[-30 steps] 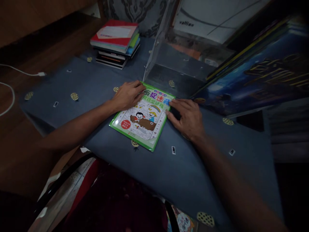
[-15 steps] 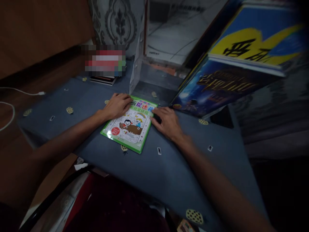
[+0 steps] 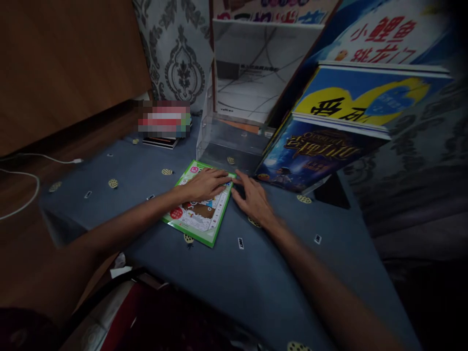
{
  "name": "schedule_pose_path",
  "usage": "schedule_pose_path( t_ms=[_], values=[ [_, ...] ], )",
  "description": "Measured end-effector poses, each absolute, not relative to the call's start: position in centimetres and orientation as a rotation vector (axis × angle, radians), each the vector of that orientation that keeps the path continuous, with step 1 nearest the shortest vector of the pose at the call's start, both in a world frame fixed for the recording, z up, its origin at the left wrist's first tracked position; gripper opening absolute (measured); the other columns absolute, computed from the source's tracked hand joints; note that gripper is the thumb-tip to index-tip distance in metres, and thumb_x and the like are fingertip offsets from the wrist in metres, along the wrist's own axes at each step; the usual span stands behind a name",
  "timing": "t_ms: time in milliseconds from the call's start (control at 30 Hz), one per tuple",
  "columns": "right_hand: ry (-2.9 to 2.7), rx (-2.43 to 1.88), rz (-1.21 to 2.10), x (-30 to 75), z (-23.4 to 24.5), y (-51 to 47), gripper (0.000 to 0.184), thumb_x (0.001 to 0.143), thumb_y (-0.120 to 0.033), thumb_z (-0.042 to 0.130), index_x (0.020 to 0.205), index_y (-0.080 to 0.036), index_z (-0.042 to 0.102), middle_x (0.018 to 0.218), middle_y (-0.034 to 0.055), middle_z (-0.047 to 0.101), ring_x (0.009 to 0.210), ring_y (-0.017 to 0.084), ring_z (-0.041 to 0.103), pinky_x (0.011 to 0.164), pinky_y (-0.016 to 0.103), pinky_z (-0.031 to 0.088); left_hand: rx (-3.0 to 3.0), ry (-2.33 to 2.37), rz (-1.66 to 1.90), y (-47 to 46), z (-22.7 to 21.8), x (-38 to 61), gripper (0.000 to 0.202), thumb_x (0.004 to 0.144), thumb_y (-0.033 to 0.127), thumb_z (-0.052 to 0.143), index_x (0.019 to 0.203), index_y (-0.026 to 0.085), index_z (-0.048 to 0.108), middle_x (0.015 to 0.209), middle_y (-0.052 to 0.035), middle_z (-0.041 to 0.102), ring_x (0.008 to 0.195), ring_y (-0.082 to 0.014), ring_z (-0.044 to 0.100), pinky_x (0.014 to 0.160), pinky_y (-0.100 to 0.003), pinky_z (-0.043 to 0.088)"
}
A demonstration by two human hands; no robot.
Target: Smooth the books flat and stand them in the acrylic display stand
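A green-edged children's picture book [image 3: 199,222] lies flat on the desk, its cartoon cover facing up. Across its upper part rests my left hand [image 3: 208,184], palm down with the fingers stretched to the right, hiding most of the title. At the book's upper right edge is my right hand [image 3: 254,197], fingers extended and thumb apart, with the fingertips by the corner. Neither hand is wrapped around the book.
A clear acrylic book rack [image 3: 204,129] stands behind the book. Upright picture books, one a dark blue book [image 3: 310,158], fill its right side. A small stack of books [image 3: 161,142] sits at back left. The desk [image 3: 278,278] has a patterned grey-blue cover. White cables [image 3: 38,187] lie left.
My left hand has slid rightward from the book's upper left edge onto its cover, covering the title. My right hand stays by the right edge. The view has tilted up slightly.
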State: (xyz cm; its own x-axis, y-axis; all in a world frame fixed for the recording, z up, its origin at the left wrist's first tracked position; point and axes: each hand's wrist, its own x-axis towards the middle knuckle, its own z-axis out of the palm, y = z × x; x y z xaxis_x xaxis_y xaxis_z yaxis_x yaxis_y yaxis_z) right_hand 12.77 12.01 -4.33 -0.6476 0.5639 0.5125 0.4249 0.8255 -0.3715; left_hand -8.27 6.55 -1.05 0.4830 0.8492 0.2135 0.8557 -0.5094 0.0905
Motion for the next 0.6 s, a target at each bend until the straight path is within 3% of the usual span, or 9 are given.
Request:
schedule_pose_path(
  t_ms=[200,400,600],
  values=[
    [-2.441,-0.72,0.195,12.8,-4.0,11.9,0.038,0.097,-0.038,0.052,0.126,-0.018,0.066,0.114,0.0147,0.075,0.104,0.032,0.068,0.089,0.049,0.055,-2.686,-1.646,-0.386,4.0,-1.1,-12.9,0.047,0.106,0.036,0.039,0.147,0.016,0.053,0.153,-0.0146,0.053,0.14,-0.0241,0.051,0.117,-0.043,0.04],
    [-2.458,-0.716,0.155,12.6,-3.9,11.6,0.037,0.096,-0.045,0.054,0.118,-0.021,0.072,0.111,0.0134,0.077,0.103,0.034,0.068,0.087,0.051,0.053,-2.609,-1.777,-0.438,1.7,-1.6,-17.3,0.052,0.106,0.037,0.035,0.151,0.015,0.048,0.157,-0.0157,0.048,0.145,-0.0259,0.046,0.118,-0.046,0.039],
    [-2.499,-0.707,0.106,12.7,-3.9,9.6,0.039,0.099,-0.047,0.051,0.117,-0.022,0.074,0.122,0.0137,0.075,0.12,0.036,0.065,0.098,0.059,0.048,-2.564,-1.813,-0.452,1.6,-2.1,-17.0,0.051,0.106,0.036,0.034,0.151,0.016,0.048,0.156,-0.0153,0.049,0.143,-0.027,0.048,0.115,-0.046,0.039]
  ],
)
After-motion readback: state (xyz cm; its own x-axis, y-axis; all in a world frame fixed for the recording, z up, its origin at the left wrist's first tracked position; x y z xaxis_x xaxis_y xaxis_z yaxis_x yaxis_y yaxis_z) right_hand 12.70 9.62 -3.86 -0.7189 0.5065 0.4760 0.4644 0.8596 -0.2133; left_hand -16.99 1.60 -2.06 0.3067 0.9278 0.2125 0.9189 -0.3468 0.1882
